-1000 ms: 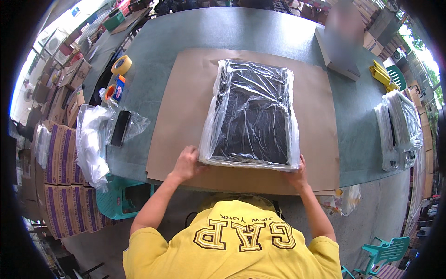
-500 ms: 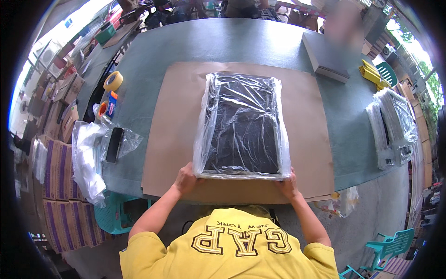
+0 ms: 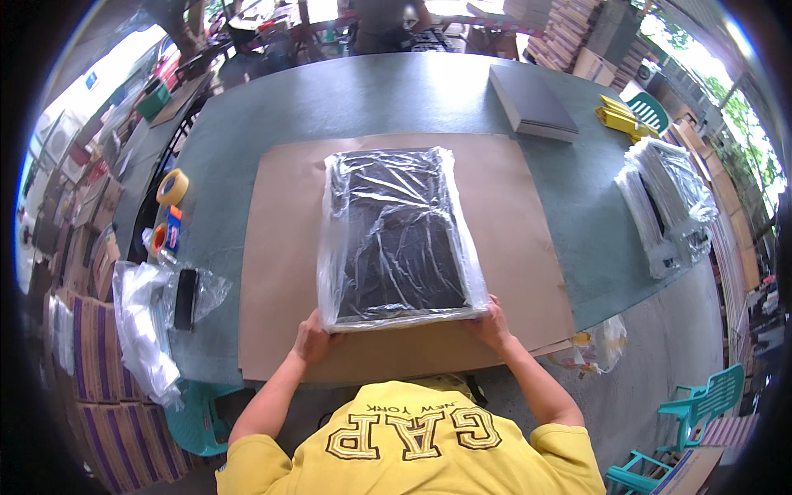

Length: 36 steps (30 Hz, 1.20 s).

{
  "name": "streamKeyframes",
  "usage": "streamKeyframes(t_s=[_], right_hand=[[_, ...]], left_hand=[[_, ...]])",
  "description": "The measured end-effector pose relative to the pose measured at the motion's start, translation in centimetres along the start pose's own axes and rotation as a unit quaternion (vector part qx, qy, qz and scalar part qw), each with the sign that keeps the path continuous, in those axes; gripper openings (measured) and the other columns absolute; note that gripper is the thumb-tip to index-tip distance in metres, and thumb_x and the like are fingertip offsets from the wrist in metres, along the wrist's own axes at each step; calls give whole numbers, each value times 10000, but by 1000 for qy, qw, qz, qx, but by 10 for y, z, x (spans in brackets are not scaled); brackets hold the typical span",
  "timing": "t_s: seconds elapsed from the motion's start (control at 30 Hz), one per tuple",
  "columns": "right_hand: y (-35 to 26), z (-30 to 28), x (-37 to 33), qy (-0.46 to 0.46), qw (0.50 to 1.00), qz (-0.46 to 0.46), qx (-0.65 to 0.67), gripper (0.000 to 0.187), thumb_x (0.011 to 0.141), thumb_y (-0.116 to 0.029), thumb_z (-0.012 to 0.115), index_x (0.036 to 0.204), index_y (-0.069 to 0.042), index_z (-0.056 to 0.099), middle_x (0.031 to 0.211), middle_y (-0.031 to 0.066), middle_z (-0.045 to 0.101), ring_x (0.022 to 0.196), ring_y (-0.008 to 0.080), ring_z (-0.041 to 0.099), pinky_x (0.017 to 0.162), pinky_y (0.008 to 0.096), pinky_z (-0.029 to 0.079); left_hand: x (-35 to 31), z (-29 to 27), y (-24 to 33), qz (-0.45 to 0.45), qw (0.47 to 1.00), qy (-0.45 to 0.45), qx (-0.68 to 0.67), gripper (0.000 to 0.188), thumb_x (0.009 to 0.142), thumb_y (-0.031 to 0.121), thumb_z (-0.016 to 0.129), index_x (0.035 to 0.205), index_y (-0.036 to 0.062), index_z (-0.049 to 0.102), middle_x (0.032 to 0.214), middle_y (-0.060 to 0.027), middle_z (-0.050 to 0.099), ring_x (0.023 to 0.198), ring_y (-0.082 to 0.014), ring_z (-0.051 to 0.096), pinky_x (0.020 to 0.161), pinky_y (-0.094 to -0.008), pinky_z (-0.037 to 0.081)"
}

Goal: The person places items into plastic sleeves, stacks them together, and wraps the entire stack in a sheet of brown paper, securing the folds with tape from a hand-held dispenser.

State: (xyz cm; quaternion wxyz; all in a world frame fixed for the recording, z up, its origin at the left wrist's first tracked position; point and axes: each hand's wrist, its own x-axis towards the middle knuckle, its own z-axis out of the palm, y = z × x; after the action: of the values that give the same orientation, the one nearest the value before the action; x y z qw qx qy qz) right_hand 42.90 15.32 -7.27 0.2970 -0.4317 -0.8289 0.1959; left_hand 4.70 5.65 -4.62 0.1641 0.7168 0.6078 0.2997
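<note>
A flat rectangular frame (image 3: 402, 239) with a dark panel and pale sides lies on brown cardboard (image 3: 511, 223), wrapped in wrinkled clear plastic. My left hand (image 3: 313, 338) closes on its near left corner. At the near right corner my right hand (image 3: 490, 324) grips it likewise, thumb along the side. The fingers of both hands are partly hidden beneath the near edge.
Left on the green table (image 3: 223, 206) are tape rolls (image 3: 172, 188), a tape dispenser (image 3: 172, 228), a phone (image 3: 185, 299) and plastic bags (image 3: 142, 330). Dark boards (image 3: 532, 103), yellow bundles (image 3: 624, 118) and wrapped frames (image 3: 667, 202) lie right. Green chairs (image 3: 701, 404) stand nearby.
The whole view has shifted, so the table and frame appear further left and slightly lower. Both hands keep their hold on the frame's near corners.
</note>
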Motion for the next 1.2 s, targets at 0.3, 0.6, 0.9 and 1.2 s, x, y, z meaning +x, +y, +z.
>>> streamKeyframes(t_s=[0.3,0.6,0.9,1.2], right_hand=[[-116,-147,83,-177,984,-29,-5,174,730,-158,635,881,-77,605,856,85,629,852,270,586,744,365,465],[-282,-135,62,-447,488,-388,641,453,871,-236,568,1205,42,437,1071,249,512,951,396,521,782,438,443],[-159,-162,128,-311,874,-105,359,117,807,-41,609,912,10,618,827,94,631,765,182,598,714,282,487],[108,-113,80,59,877,430,-209,739,596,-346,798,1174,-8,484,1201,174,466,1129,359,427,928,416,394]], left_hand=[[-3,0,-7,18,999,-5,35,332,643,218,721,911,58,608,875,-150,591,772,-333,599,654,-406,515],[0,3,6,5,995,48,83,327,641,283,709,885,81,628,841,-135,595,721,-308,608,595,-410,519],[-21,1,13,-62,987,78,123,305,635,284,702,864,95,632,841,-115,581,725,-298,605,602,-413,514],[-11,4,16,-34,987,94,128,343,633,299,697,878,73,618,857,-115,571,767,-284,595,612,-399,514]])
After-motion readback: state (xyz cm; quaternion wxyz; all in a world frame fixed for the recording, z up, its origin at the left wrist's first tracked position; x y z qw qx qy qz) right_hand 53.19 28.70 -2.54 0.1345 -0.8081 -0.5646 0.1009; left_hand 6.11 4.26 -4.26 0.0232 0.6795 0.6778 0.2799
